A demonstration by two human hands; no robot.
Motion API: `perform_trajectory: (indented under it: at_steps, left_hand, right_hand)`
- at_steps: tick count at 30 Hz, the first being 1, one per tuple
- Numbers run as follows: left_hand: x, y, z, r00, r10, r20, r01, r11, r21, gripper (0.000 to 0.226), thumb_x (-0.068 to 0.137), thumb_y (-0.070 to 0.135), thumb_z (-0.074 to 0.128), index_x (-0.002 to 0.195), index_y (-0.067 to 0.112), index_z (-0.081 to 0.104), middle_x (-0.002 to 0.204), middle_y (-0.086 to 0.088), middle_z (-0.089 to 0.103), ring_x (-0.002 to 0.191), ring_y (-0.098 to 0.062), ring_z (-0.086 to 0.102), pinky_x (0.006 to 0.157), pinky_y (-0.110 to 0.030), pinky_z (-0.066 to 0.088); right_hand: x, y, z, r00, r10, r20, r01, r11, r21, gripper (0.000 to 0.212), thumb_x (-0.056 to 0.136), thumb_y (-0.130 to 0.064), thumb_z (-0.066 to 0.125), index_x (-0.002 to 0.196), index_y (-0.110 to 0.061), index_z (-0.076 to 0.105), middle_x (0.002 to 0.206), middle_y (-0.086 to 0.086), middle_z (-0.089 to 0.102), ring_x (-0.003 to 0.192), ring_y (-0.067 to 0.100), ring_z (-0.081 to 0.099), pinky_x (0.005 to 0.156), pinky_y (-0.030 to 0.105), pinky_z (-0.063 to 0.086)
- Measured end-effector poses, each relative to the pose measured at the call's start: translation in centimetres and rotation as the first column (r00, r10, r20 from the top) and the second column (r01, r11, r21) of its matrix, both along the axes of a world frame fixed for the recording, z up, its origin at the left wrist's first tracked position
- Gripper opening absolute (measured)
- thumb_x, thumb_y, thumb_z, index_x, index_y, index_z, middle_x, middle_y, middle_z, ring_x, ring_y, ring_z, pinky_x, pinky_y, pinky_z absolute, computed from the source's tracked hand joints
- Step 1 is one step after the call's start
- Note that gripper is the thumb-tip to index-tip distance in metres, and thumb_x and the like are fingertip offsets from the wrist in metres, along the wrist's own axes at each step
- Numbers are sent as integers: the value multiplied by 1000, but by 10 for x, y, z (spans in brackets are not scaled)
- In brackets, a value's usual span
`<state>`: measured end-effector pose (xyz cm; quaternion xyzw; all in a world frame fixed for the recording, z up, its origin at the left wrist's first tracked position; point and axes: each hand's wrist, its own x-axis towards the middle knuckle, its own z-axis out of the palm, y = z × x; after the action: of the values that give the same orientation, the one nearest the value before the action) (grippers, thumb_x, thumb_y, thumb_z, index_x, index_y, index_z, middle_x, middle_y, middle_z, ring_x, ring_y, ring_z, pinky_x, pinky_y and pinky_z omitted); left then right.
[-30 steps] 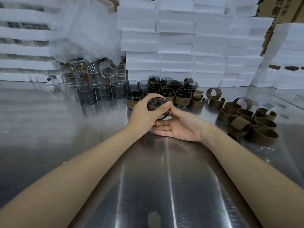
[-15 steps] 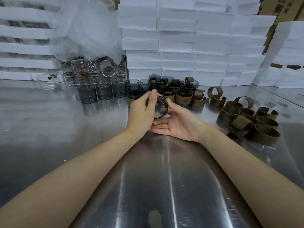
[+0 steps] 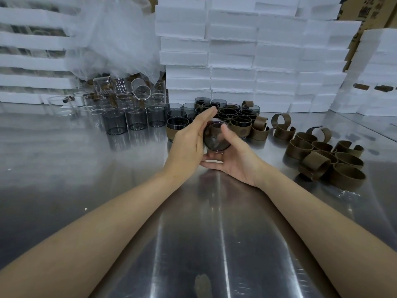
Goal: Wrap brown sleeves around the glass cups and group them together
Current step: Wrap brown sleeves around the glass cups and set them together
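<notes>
A dark smoked glass cup is tilted on its side between my hands above the steel table. My left hand presses its left side with straight fingers pointing away from me. My right hand lies palm up under the cup, its thumb raised against the cup's right side. My left hand hides the cup's wall. Just behind stands a group of cups with brown sleeves. Loose brown sleeves lie in a pile at the right.
Bare smoked cups and clear glasses stand at the back left under a clear plastic bag. Stacks of white foam boxes wall off the back and right of the table. Foam trays are stacked at the far left.
My left hand has let go its curled grip on the cup and straightened its fingers along it. The cup has turned and risen slightly. My right thumb has come up against it.
</notes>
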<state>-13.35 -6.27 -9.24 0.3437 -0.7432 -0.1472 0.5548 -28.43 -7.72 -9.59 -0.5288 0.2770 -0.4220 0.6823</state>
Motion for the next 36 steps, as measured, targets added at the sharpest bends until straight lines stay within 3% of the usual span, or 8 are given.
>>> perform_trajectory:
  at_steps: [2,9,12,16,19,24,29,36]
  left_hand:
    - [0,0,0,1000,10,3,-10,999,-52,60,83,-12,29,137,3,50,147,-13,45,138,-19,42,117,-34,33]
    - [-6,4,0,882,144,448,57,912,-405,44,94,4,36,131,-4,57,144,-16,49,140,-29,39,119,-46,26]
    - [-13,7,-3,692,231,684,52,929,-367,53,99,25,26,141,2,49,151,-11,41,147,-26,27,122,-46,12]
    - [-15,8,-1,626,334,704,-120,934,-336,62,101,39,16,150,6,34,161,-7,23,151,-25,11,123,-40,5]
    - [-13,6,-2,640,340,689,-238,940,-243,61,103,44,22,155,11,18,165,-4,5,151,-27,4,122,-39,14]
    - [-12,4,-1,845,224,486,-264,964,16,63,104,40,28,156,13,4,165,-4,0,150,-17,8,118,-25,13]
    - [-8,1,0,981,107,160,-148,952,268,54,105,44,25,155,24,20,159,4,28,144,-9,26,109,-17,18]
    - [-4,-11,7,825,8,-565,452,591,668,58,104,50,20,133,14,55,126,-14,64,105,-22,65,87,-33,55]
  right_hand:
    - [-2,0,2,999,-27,34,26,999,31,38,89,-52,54,93,-15,52,94,14,57,86,26,66,89,47,53]
    - [2,-3,1,963,-259,-68,246,956,-158,24,94,-7,58,116,-6,48,99,13,67,89,24,69,78,38,57]
    - [2,0,0,912,-360,-198,278,896,-348,20,100,-10,48,116,-15,58,116,13,66,113,26,62,100,43,49]
    - [6,-2,0,874,-450,-182,360,852,-380,25,102,-7,44,125,-10,53,123,13,61,106,9,64,80,10,49]
    - [6,-6,-8,816,-509,-276,301,780,-548,31,93,1,55,122,-9,48,120,14,59,111,25,60,92,26,51]
    - [6,-2,-11,715,-574,-399,213,722,-658,37,66,-22,72,93,-14,47,81,-9,63,73,5,58,65,24,49]
    - [8,4,-8,674,-591,-444,186,717,-672,43,62,-22,78,87,-19,43,78,-3,62,76,18,60,70,40,50]
    - [10,6,-4,803,-456,-385,213,822,-529,54,63,8,72,110,-7,48,103,13,65,87,24,63,81,47,53]
